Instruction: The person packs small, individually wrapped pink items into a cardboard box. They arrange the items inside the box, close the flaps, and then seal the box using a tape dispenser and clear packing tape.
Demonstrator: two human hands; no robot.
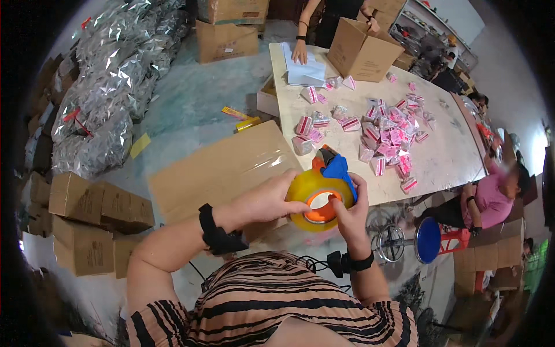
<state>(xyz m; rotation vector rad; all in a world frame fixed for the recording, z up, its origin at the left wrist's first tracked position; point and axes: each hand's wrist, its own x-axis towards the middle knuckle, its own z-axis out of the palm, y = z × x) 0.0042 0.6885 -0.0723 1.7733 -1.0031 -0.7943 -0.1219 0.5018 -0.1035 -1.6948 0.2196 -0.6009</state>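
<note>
In front of my chest I hold a tape dispenser (310, 186), a thick roll of yellowish tape with an orange hub and a blue plastic guard at its upper right. My left hand (278, 198) grips the roll's left side, thumb laid across its face near the hub. On the right side my right hand (352, 214) wraps the roll and the blue guard, with its thumb at the hub's edge. Just beyond the left forearm is a cardboard box (217, 173) with shiny clear tape along its top.
A pale table (448, 165) bears a pile of pink-and-white small packets (390, 134). Across it, another person's hand (299, 52) rests on papers beside an open carton (361, 55). Silver bags (110, 87) and cartons (84, 243) stand left; a blue stool (428, 240) stands right, near a seated person.
</note>
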